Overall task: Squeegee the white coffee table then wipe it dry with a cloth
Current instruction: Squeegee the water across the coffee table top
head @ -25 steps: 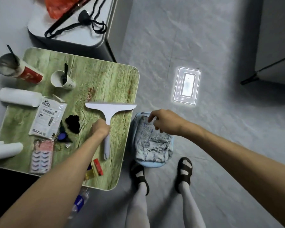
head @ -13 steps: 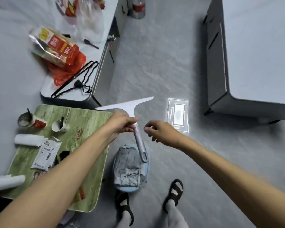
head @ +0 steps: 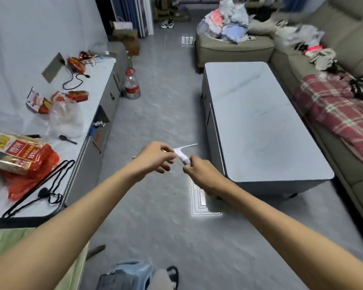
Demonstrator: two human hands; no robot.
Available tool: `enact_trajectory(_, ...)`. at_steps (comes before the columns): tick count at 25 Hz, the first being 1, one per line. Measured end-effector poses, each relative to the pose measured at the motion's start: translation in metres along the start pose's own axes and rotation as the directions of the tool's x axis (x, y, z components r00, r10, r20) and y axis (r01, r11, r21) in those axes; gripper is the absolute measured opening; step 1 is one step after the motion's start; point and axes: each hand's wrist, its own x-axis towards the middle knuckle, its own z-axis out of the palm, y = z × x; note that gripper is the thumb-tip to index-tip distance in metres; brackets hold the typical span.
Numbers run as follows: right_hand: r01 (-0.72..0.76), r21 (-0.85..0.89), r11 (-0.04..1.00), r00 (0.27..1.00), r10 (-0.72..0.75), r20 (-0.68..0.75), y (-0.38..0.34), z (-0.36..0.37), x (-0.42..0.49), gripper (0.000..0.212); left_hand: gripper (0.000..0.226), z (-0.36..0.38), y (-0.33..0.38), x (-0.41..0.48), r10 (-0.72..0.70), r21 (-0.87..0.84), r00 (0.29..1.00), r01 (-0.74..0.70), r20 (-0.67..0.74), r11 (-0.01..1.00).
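**Squeegee in hand, white worktop not yet touched**

Early days here. The squeegee (head: 180, 154) is up in the air over the floor (head: 155, 216), just short of the near corner of the white worktop (head: 260, 122), the low coffee table that has to be cleaned. Both hands are on it. The left grip (head: 155, 159) pinches it up by the neck, fingers curled in. The right grip (head: 203, 174) closes round the lower end of the handle. It reads as a hand-over from left to right, though motion blur hides how firmly either one holds.

Nothing on the task proper is done. No blade stroke on the white worktop, which sits bare and glossy, and I cannot tell whether it is wet. The cloth (head: 113, 279) lies bundled in the blue basin (head: 134, 268) down by the feet, at the bottom edge of the view. So both the whole squeegee pass and the dry wipe remain.

Compare half a second ago. Then the left grip alone carries the squeegee, handle dangling over the basin, while the right hovers empty beside it. A full second ago the tool lies on the green worktop (head: 19, 241) and the right touches the cloth. Now the view has swung up, the green worktop shrinks to a corner, and the target fills the right side.
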Motion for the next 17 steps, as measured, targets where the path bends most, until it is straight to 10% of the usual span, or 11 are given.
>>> enact_trajectory(6, -0.123, -0.069, 0.99, 0.991, 0.119, -0.057, 0.031, -0.103, 0.143, 0.022, 0.03, -0.024, 0.071, 0.171, 0.24, 0.728, 0.942, -0.333, 0.233, 0.599)
enact_trajectory(10, -0.227, 0.028, 0.973, 0.972, 0.229, -0.063, 0.039, -0.179, 0.231, 0.046, 0.042, -0.047, 0.145, 0.293, 0.148, 0.793, 0.905, -0.421, 0.399, 0.439)
enact_trajectory(17, -0.366, 0.216, 0.905, 0.921, 0.385, -0.052, 0.065, -0.288, 0.388, 0.022, 0.036, -0.051, 0.258, 0.492, 0.166, 0.755, 0.847, -0.527, 0.505, 0.39)
